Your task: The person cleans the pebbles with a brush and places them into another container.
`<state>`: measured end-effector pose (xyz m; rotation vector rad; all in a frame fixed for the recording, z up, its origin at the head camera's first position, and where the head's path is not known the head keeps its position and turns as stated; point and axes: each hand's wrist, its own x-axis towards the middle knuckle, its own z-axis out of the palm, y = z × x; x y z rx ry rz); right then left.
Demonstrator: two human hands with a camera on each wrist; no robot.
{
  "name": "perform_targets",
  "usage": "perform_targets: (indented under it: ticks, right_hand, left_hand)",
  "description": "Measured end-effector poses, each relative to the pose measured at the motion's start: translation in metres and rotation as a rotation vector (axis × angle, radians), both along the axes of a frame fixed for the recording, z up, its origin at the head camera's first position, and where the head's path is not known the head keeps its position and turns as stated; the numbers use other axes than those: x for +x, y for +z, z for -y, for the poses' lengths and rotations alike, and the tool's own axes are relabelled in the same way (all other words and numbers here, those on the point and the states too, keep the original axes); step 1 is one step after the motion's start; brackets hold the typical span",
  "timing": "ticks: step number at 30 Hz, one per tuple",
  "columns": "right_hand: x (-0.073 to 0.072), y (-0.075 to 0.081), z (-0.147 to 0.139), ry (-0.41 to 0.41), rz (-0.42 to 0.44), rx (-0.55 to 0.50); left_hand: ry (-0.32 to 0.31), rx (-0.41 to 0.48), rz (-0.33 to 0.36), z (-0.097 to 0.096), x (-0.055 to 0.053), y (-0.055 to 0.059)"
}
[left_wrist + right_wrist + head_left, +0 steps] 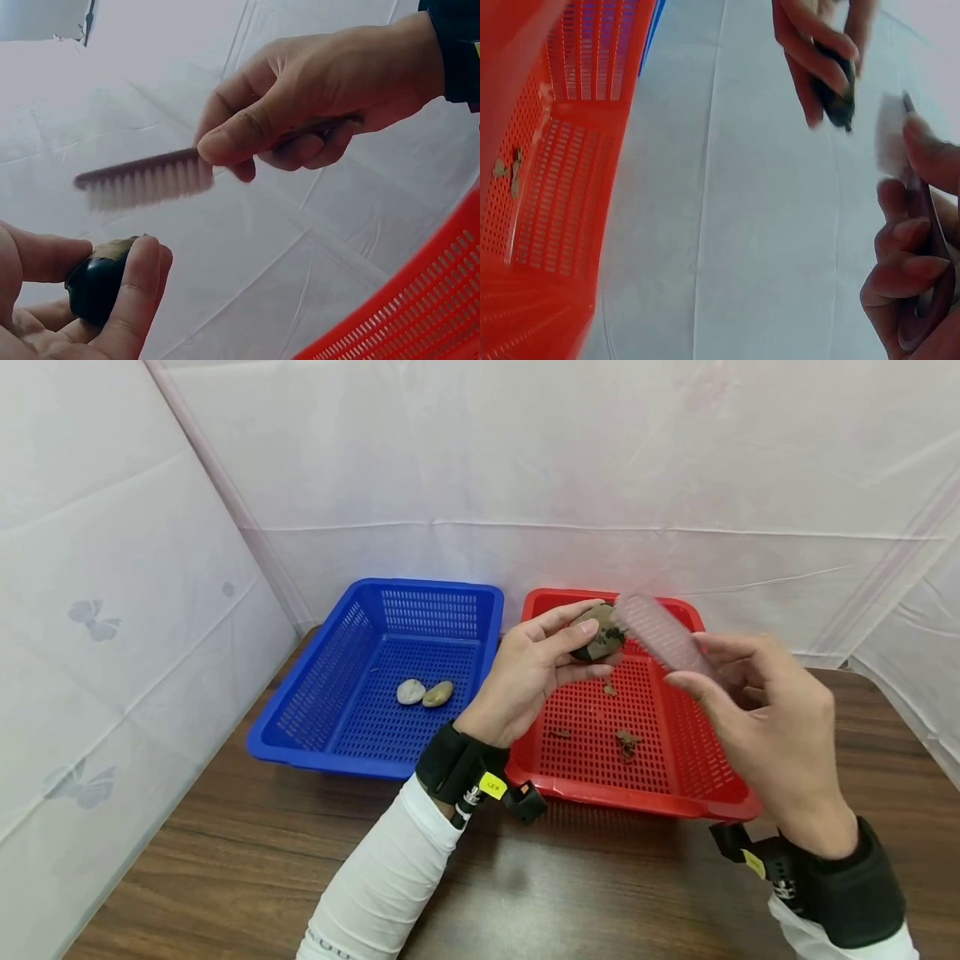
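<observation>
Above the red basket (637,792), my left hand (528,668) grips a dark stone (597,631) between thumb and fingers. Brownish mud covers part of the stone; its other side looks black and glossy in the left wrist view. My right hand (772,718) holds a brush (146,169) by its handle, with a purplish back and pale bristles. In the left wrist view the bristles point down and stand a little above the stone, apart from it. Motion blurs the brush in the head view. Bits of brown mud (628,743) lie on the red basket's floor.
Left of the red basket stands a blue basket (300,760) holding a white stone (410,692) and a yellowish stone (438,694). Both baskets rest on a brown wooden table (225,860). White patterned sheeting (450,460) hangs behind and to the sides.
</observation>
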<state>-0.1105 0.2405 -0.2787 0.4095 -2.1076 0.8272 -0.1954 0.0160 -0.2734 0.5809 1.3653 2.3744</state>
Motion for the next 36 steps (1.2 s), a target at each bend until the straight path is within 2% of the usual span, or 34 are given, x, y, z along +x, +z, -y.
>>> perform_targets:
  ticks: [2,4,8,12,16,19,23,28,32,36]
  right_hand:
    - [-0.001,0.0,0.001,0.036,-0.002,0.028]
    - [-0.001,-0.001,0.001,0.032,0.003,0.064]
    - [-0.001,-0.001,0.0,0.012,0.01,-0.001]
    - [-0.002,-0.002,0.001,-0.002,0.022,-0.015]
    - [-0.004,-0.003,0.003,-0.017,0.016,-0.03]
    - [-0.006,-0.004,0.002,-0.061,0.002,-0.055]
    - [-0.005,-0.002,-0.001,-0.089,0.019,-0.091]
    - [0.004,0.004,0.001,-0.034,0.026,-0.124]
    - [0.006,0.004,0.005,0.035,0.019,-0.081]
    - [0.004,0.002,0.005,0.034,0.02,-0.015]
  left_hand:
    - [-0.003,0.001,-0.004,0.0,0.001,0.001]
    - [-0.006,-0.013,-0.019,0.0,0.001,0.002]
    - [-0.004,-0.064,-0.063,0.001,0.001,0.002]
    - [-0.007,-0.095,-0.101,0.002,0.001,0.002]
    - [-0.016,-0.101,-0.128,0.004,0.001,0.001]
    - [-0.035,-0.105,-0.143,0.004,0.002,0.002]
    - [-0.066,-0.089,-0.138,0.003,0.006,0.004]
    - [-0.033,-0.07,-0.111,0.003,0.006,0.005]
    - [-0.007,-0.063,-0.115,0.003,0.005,0.004]
    - [-0.005,-0.071,-0.141,0.004,0.005,0.004]
